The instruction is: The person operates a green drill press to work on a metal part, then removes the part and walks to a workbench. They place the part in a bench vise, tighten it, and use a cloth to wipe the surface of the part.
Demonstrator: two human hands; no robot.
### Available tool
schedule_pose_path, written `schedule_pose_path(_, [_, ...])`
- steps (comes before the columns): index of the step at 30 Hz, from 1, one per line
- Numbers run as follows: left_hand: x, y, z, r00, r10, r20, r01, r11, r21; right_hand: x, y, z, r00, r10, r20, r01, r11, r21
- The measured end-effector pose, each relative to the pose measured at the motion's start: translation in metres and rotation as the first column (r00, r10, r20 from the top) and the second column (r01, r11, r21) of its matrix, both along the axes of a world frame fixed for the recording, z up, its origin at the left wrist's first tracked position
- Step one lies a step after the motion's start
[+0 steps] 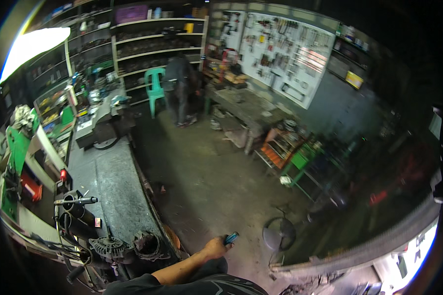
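Observation:
My left hand (216, 248) is at the lower middle, its bare forearm reaching in from a dark sleeve. Its fingers are closed round a small blue object (231, 238) with a dark end; its exact kind is too small to tell. The hand is in the air over the floor, right of the workbench (108, 182). At the near end of that bench sit a finned round alternator housing (108, 247) and a second, darker round machine part (148, 244). Left of them stands a dark cylindrical fixture (79, 211) with a metal tool across its top. My right hand is out of view.
A round-topped stool (279, 233) stands on the floor to the right. Farther off are a green plastic chair (155, 88), a bending person (179, 88), a long table (236, 103) and a tool board (285, 54). An orange rack (278, 150) lines the right side.

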State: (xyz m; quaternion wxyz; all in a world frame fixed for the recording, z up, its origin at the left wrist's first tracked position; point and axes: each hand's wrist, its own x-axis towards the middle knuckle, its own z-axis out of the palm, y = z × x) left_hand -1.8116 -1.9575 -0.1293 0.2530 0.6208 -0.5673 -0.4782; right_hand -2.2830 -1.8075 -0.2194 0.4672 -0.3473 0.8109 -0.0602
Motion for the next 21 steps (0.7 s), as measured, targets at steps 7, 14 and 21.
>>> schedule_pose_path(7, [0.074, -0.154, -0.053, 0.929, 0.350, 0.122, -0.358, 0.932, 0.058, 0.000, -0.330, 0.004, 0.429, -0.162, 0.889, 0.422, 0.906, -0.039])
schedule_pose_path(14, [0.173, -0.341, -0.054, 0.932, 0.259, 0.255, -0.307, 0.936, 0.172, 0.108, -0.620, 0.032, 0.595, 0.006, 0.804, 0.324, 0.913, -0.247])
schedule_pose_path(21, [0.284, -0.496, -0.057, 0.905, 0.305, 0.298, -0.348, 0.932, 0.102, 0.209, -0.862, -0.009, 0.864, 0.406, 0.299, -0.269, 0.873, -0.408])
